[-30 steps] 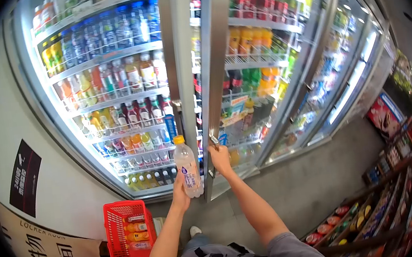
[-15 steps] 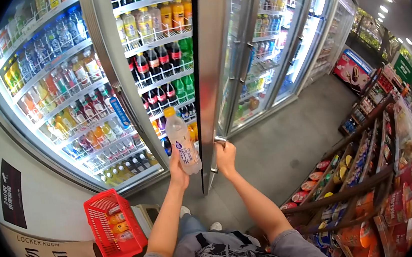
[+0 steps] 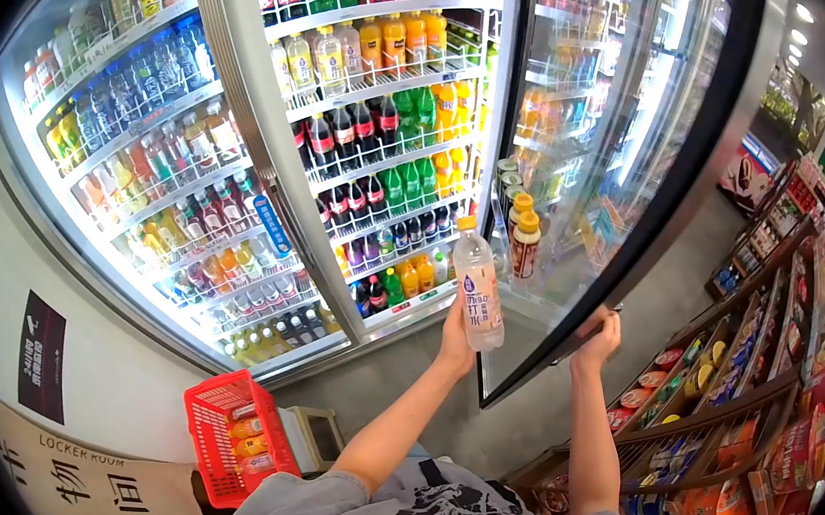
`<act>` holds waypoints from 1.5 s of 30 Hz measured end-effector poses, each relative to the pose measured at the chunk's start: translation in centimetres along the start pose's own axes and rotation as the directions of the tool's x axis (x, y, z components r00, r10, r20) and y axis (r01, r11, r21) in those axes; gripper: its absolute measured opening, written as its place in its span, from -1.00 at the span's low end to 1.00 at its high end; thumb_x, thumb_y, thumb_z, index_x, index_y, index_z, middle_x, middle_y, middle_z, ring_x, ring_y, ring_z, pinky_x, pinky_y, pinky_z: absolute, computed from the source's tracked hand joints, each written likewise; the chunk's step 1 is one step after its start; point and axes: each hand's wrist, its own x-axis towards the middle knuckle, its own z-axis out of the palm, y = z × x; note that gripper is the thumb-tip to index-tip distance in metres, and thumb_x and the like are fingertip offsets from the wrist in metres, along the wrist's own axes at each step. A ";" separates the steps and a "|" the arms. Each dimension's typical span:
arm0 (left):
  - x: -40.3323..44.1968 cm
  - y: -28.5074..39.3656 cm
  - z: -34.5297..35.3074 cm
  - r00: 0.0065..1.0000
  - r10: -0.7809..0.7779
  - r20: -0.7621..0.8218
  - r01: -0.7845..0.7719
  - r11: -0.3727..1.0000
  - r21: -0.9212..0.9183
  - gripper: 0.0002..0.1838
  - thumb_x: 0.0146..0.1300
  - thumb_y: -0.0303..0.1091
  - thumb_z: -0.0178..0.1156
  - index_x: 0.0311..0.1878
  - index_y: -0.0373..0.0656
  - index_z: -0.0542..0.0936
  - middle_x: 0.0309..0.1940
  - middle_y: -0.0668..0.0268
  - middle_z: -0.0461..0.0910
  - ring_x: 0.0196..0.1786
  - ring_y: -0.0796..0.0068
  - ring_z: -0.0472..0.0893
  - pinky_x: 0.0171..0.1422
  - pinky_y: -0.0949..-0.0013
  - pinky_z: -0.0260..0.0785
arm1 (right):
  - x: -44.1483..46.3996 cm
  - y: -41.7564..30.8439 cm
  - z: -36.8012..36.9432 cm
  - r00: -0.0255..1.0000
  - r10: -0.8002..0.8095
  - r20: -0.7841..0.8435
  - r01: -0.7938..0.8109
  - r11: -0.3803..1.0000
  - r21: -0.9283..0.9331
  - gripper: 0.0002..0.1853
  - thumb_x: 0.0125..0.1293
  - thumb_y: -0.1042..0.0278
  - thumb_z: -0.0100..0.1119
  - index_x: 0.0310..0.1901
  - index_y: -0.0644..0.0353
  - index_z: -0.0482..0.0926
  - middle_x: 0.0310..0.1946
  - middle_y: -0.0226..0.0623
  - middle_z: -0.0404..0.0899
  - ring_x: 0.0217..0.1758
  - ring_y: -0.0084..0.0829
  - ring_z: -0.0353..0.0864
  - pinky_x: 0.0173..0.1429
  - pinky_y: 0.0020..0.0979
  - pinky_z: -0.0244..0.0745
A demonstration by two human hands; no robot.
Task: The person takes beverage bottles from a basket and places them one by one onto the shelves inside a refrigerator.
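Note:
My left hand (image 3: 455, 338) is wrapped round a clear soda water bottle (image 3: 479, 286) with a yellow cap and purple print. The bottle is upright, in front of the lower shelves of the open drinks fridge (image 3: 418, 309). On the right, my right hand (image 3: 598, 337) grips the handle of the fridge's glass door (image 3: 620, 226), which stands swung out wide. Rows of cola, green soda and orange juice bottles (image 3: 403, 41) fill the shelves.
A red shopping basket (image 3: 214, 449) with several bottles rests on a small stool (image 3: 315, 434) at lower left. Another glass-fronted fridge (image 3: 158, 184) is shut on the left. Snack shelves (image 3: 709, 397) line the right side, near the door's edge.
The fridge door has swung much further open to the right, with my right hand on its handle. My left hand has carried the bottle rightward, in front of the opening.

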 end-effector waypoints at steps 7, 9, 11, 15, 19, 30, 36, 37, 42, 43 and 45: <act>2.5 1.7 -1.1 0.997 0.047 -0.063 -0.043 0.998 0.052 -0.42 0.53 0.14 -0.22 0.36 -0.07 0.39 0.13 0.31 0.56 0.06 0.37 0.59 0.19 0.18 0.46 | 2.6 -1.8 0.4 0.736 -0.672 -0.081 0.644 0.732 -0.221 -0.76 0.41 0.48 -0.08 0.08 0.25 0.35 0.05 -0.23 0.38 0.08 -0.31 0.41 0.23 -0.30 0.32; 3.2 2.3 -1.7 0.995 0.035 -0.088 -0.027 0.996 0.087 -0.41 0.53 0.16 -0.24 0.34 -0.07 0.40 0.07 0.29 0.59 0.00 0.36 0.62 0.15 0.20 0.48 | 0.9 -0.9 3.2 0.663 -0.728 0.177 0.748 0.655 -0.109 -0.85 0.41 0.44 -0.05 -0.05 0.24 0.44 -0.12 -0.21 0.46 -0.04 -0.29 0.47 0.16 -0.28 0.38; 4.0 3.3 -1.5 0.992 0.017 -0.128 -0.013 0.999 0.031 -0.40 0.53 0.18 -0.25 0.32 -0.07 0.41 0.02 0.27 0.61 -0.06 0.35 0.64 0.13 0.22 0.49 | -0.5 -0.5 6.9 0.496 -0.706 0.505 0.864 0.456 -0.211 -0.91 0.39 0.44 0.02 -0.19 0.24 0.51 -0.26 -0.20 0.54 -0.13 -0.32 0.53 0.05 -0.28 0.44; 7.8 5.9 -2.9 0.988 0.060 -0.142 -0.058 0.998 0.020 -0.41 0.53 0.18 -0.20 0.32 -0.09 0.43 0.09 0.34 0.59 0.01 0.47 0.61 0.12 0.31 0.49 | -1.4 2.9 16.3 0.667 -0.117 0.736 0.453 0.848 -0.276 -0.68 0.27 0.48 0.21 0.06 0.29 0.58 -0.17 -0.18 0.63 -0.15 -0.34 0.62 -0.11 -0.38 0.54; 13.1 10.0 -5.0 0.953 0.246 -0.175 -0.198 0.946 0.256 -0.42 0.55 0.13 -0.20 0.38 -0.07 0.36 0.19 0.31 0.53 0.22 0.44 0.52 0.33 0.26 0.35 | 0.0 6.8 25.5 0.580 -0.056 0.813 0.422 0.874 -0.241 -0.47 0.27 0.43 0.29 0.28 0.27 0.46 -0.04 -0.20 0.60 -0.05 -0.46 0.58 -0.09 -0.46 0.52; 28.1 26.7 -7.8 0.909 0.411 -0.070 -0.306 0.772 0.558 -0.41 0.51 0.08 -0.01 0.28 -0.28 0.47 0.07 0.26 0.54 0.12 0.51 0.47 0.28 0.37 0.26 | 6.9 13.8 46.0 0.476 0.201 0.856 -0.040 0.978 -0.207 -0.38 0.38 0.34 0.24 0.41 0.28 0.27 0.17 -0.17 0.53 0.12 -0.44 0.56 0.10 -0.42 0.53; 34.9 32.9 -7.9 0.849 0.521 0.087 -0.417 0.561 0.715 -0.48 0.47 -0.09 0.13 0.31 -0.26 0.41 0.00 0.24 0.61 0.00 0.57 0.53 0.14 0.45 0.34 | 11.1 16.6 52.7 0.485 -0.004 0.875 0.048 0.999 -0.022 -0.35 0.39 0.29 0.23 0.45 0.25 0.25 0.26 -0.22 0.49 0.21 -0.41 0.54 0.19 -0.39 0.48; 35.6 33.7 -7.5 0.832 0.546 0.098 -0.443 0.548 0.710 -0.50 0.46 -0.12 0.15 0.30 -0.26 0.39 0.00 0.23 0.62 -0.01 0.59 0.53 0.12 0.45 0.35 | 11.7 16.6 53.8 0.488 -0.045 0.872 0.096 0.995 -0.003 -0.33 0.38 0.28 0.24 0.45 0.25 0.24 0.27 -0.21 0.50 0.21 -0.41 0.55 0.18 -0.39 0.49; 39.6 38.6 -6.0 0.835 0.508 0.213 -0.499 0.534 0.683 -0.52 0.50 -0.25 0.10 0.34 -0.34 0.32 0.07 0.14 0.61 0.09 0.50 0.55 0.25 0.40 0.35 | 14.5 15.5 59.1 0.495 -0.137 0.858 0.380 0.922 -0.073 -0.33 0.34 0.32 0.27 0.43 0.24 0.26 0.22 -0.16 0.54 0.25 -0.37 0.56 0.14 -0.35 0.54; 41.4 39.3 -6.6 0.769 0.587 0.252 -0.562 0.434 0.704 -0.52 0.45 -0.16 0.17 0.30 -0.25 0.44 -0.03 0.15 0.65 -0.02 0.47 0.62 0.08 0.39 0.42 | 15.0 15.2 60.2 0.481 -0.172 0.860 0.395 0.918 -0.036 -0.33 0.32 0.34 0.27 0.42 0.23 0.27 0.20 -0.14 0.56 0.27 -0.35 0.56 0.13 -0.33 0.56; 42.9 40.9 -6.5 0.657 0.704 0.269 -0.531 0.179 0.829 -0.53 0.42 -0.19 0.20 0.27 -0.26 0.48 -0.02 0.12 0.63 -0.02 0.37 0.65 0.10 0.37 0.43 | 15.8 14.8 62.4 0.460 -0.210 0.863 0.410 0.912 0.003 -0.34 0.31 0.38 0.27 0.41 0.24 0.26 0.20 -0.13 0.55 0.26 -0.31 0.56 0.14 -0.32 0.56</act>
